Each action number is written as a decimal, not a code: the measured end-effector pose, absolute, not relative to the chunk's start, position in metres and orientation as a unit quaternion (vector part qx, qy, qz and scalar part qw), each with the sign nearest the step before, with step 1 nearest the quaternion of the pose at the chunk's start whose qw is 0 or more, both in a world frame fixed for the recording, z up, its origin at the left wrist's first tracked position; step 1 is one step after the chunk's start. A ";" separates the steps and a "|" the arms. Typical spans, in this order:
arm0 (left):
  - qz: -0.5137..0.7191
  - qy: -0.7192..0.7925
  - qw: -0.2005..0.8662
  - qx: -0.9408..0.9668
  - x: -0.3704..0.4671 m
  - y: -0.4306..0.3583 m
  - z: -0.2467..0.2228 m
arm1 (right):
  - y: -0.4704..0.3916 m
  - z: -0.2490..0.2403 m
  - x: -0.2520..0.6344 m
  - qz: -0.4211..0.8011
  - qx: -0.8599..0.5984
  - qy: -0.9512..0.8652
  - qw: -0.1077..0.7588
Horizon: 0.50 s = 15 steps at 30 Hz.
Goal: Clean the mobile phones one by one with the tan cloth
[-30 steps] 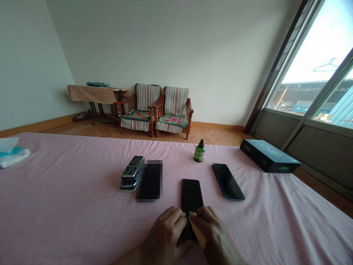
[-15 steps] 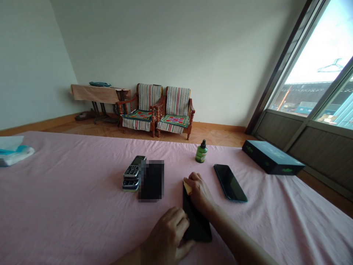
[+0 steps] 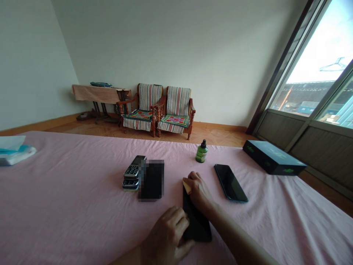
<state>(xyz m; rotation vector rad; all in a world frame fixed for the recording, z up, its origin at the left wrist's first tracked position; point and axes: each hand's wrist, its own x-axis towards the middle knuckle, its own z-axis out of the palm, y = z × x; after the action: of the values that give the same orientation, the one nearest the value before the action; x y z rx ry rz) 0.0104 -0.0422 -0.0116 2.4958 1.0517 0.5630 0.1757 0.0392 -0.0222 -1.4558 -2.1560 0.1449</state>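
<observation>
A flat black device like a phone or small tablet [image 3: 197, 226] lies on the pink sheet, close in front of me. My left hand [image 3: 171, 232] grips its near left edge, thumb at the lower end and fingers curled along the side. Over its far end, my right hand [image 3: 197, 187] is closed on a small yellowish cloth [image 3: 186, 186] and presses it against the dark surface. Most of the cloth is hidden under the fingers. To the right of my right hand lies another black phone [image 3: 231, 184], touched by neither hand.
Left of my hands are stacked keypad phones [image 3: 134, 173] beside a blurred dark rectangle [image 3: 153, 181]. A green spray bottle [image 3: 202, 151] stands farther back. A black box [image 3: 273, 158] sits at right, a tissue pack [image 3: 16, 154] at far left. Beyond the pink sheet [image 3: 68, 206] stand two chairs [image 3: 176, 110].
Very little differs. The view has turned slightly to the left, and both hands keep their hold on the device and the cloth.
</observation>
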 end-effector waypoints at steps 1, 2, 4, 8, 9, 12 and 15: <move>0.199 0.372 0.187 0.887 0.010 -0.042 -0.011 | 0.039 -0.022 0.176 0.054 -0.536 -0.800 0.263; 0.198 0.374 0.188 0.886 0.010 -0.041 -0.011 | 0.036 -0.022 0.176 0.054 -0.533 -0.803 0.261; 0.198 0.382 0.193 0.882 0.010 -0.041 -0.010 | 0.029 -0.022 0.177 0.058 -0.524 -0.810 0.257; 0.211 0.390 0.215 0.870 0.011 -0.042 -0.009 | 0.011 -0.019 0.179 0.074 -0.494 -0.826 0.260; 0.217 0.393 0.221 0.866 0.011 -0.042 -0.009 | 0.007 -0.018 0.179 0.078 -0.488 -0.829 0.262; 0.245 0.406 0.226 0.851 0.011 -0.042 -0.012 | -0.002 -0.016 0.177 0.092 -0.475 -0.835 0.263; 0.280 0.409 0.213 0.842 0.010 -0.040 -0.018 | -0.009 -0.017 0.173 0.095 -0.463 -0.839 0.271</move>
<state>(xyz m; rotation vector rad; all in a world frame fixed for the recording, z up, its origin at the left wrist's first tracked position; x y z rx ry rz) 0.0095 -0.0405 -0.0177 2.3372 1.1365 0.7759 0.1725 -0.0087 -0.0170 -1.2459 -2.2583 0.2569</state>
